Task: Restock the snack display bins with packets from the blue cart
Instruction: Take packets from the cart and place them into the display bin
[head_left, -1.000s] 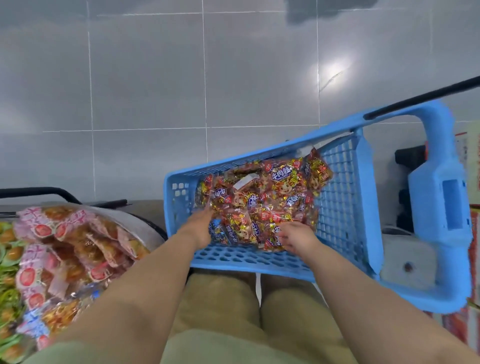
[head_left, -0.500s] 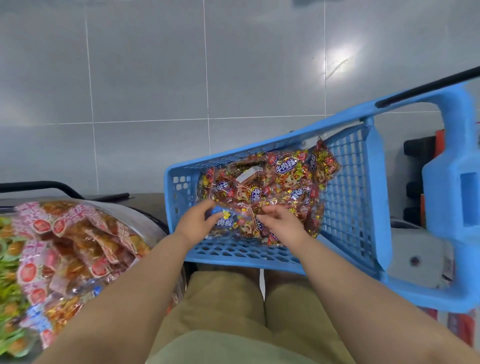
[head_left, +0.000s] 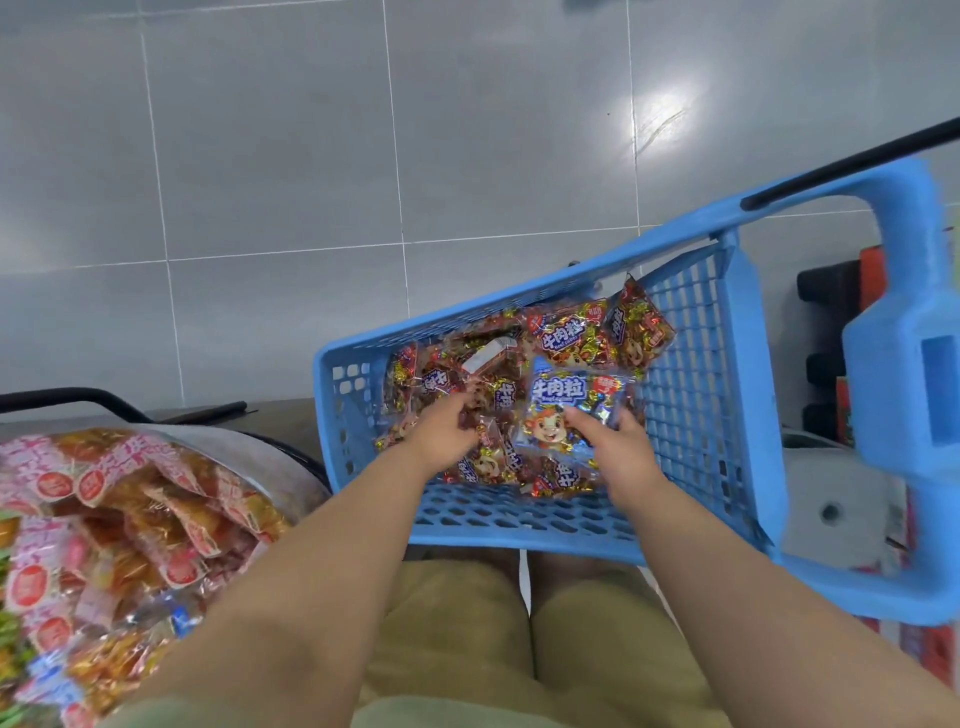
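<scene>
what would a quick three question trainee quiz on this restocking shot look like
1. True or false: the blue cart is empty.
2. Which of the hands grips the blue-fronted packet? A left, B right, C neither.
3. Fill in: the pink-labelled packets lie on the person's ____ side.
Key: 1 false, packets lie in it. 2 B, the right hand. 3 left.

Glossy grey tiled floor (head_left: 260, 156) reflects ceiling light (head_left: 660, 111).
</scene>
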